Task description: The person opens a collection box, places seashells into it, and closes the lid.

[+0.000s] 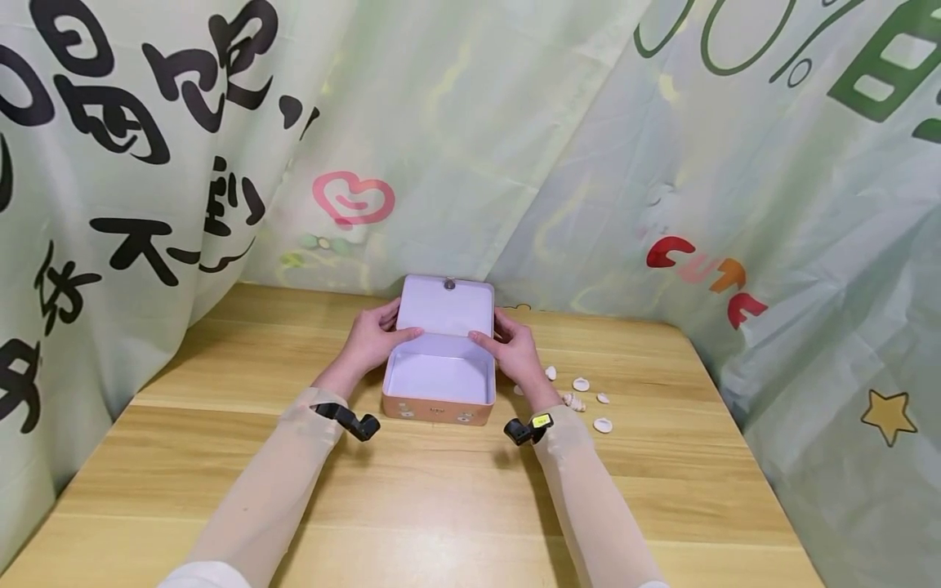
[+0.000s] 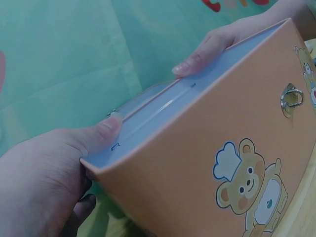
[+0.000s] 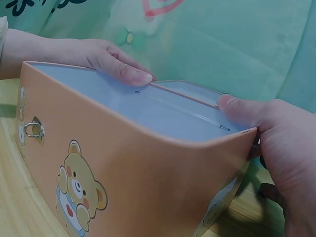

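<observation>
A hinged tin box [image 1: 439, 412], orange outside with printed bears and pale lilac inside, stands on the table with its lid [image 1: 445, 306] swung up and back. No contents show inside it. My left hand [image 1: 370, 339] grips the box's rear left corner, thumb over the rim by the hinge and fingers behind. At the rear right corner my right hand [image 1: 517, 351] holds it the same way. Both wrist views show the thumbs hooked over the back rim, and a metal clasp loop [image 2: 291, 100] on the front wall.
Several small white seashells [image 1: 581, 384] and a spiral shell [image 1: 573, 402] lie on the wooden table [image 1: 441, 506] to the right of my right wrist. A printed curtain [image 1: 470, 147] hangs behind the table's back edge and along both sides.
</observation>
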Action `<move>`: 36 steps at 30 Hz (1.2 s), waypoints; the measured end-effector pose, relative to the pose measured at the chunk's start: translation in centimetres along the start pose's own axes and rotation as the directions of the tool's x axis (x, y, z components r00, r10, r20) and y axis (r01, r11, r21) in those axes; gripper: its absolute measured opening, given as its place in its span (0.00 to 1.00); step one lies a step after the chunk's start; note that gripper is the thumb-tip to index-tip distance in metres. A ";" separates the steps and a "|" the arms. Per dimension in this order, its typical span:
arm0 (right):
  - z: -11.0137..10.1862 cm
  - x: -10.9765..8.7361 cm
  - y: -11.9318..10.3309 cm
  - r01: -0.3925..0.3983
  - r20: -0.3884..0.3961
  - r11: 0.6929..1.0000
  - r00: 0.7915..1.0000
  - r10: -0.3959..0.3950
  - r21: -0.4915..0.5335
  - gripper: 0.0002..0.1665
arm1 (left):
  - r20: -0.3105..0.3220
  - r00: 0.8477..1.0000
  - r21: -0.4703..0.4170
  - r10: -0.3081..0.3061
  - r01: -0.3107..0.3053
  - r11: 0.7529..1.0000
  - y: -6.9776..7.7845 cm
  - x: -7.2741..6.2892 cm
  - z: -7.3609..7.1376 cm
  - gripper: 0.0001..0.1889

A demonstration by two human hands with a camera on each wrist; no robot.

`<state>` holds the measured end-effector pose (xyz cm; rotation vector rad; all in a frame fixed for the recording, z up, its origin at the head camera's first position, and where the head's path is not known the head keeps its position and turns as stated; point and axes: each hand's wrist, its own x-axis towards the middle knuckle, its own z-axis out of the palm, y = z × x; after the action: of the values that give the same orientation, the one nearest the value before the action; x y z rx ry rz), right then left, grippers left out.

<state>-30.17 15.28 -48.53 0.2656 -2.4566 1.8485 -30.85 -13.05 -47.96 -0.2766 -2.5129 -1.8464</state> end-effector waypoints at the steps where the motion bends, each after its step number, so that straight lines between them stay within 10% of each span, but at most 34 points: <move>1: 0.0 0.0 0.0 0.001 0.000 1.000 1.000 -0.001 0.001 0.47 | -0.001 1.000 0.000 -0.002 0.002 1.000 0.0 -0.1 0.0 0.47; 25: -0.8 -0.3 -1.1 0.054 0.025 0.995 0.998 -0.052 -0.079 0.47 | 0.025 0.999 0.103 0.021 -0.023 0.994 0.4 -0.3 -0.3 0.42; 36: -2.4 -1.8 -2.6 0.072 0.030 0.984 0.997 -0.068 -0.162 0.46 | 0.043 0.997 0.197 0.056 -0.064 0.978 2.0 -2.8 -1.5 0.44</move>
<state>-28.07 17.03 -45.66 0.3620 -2.5610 1.6151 -27.96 -14.23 -45.94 -0.3813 -2.6550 -1.5691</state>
